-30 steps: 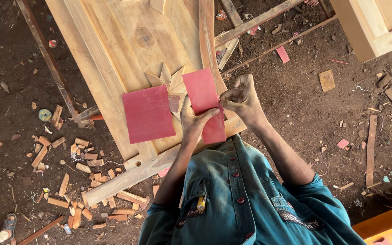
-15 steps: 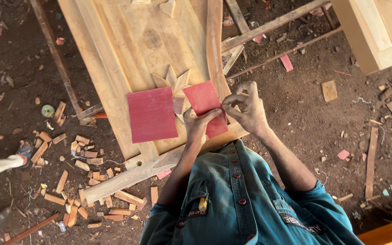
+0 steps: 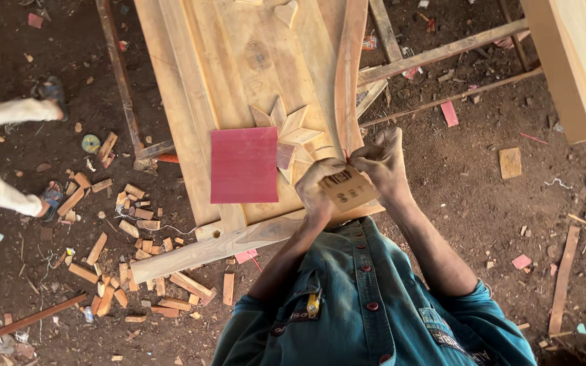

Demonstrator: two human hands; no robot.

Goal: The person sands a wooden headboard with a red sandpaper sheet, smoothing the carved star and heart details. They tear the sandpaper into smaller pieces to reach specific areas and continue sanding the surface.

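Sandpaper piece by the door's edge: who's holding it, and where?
Both hands grip the folded sandpaper piece, brown backing up: left hand on its left edge, right hand at its upper right.

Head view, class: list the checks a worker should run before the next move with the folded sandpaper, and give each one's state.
1. Folded sandpaper held by both hands: ok.
2. Left hand grips its left edge: ok.
3. Right hand pinches its top edge: ok.
4. Grit side facing outward: cannot tell; the brown backing shows.
5. Spare red sheet lies flat on the wooden door panel: ok.
6. Carved star uncovered: not ok, partly hidden.
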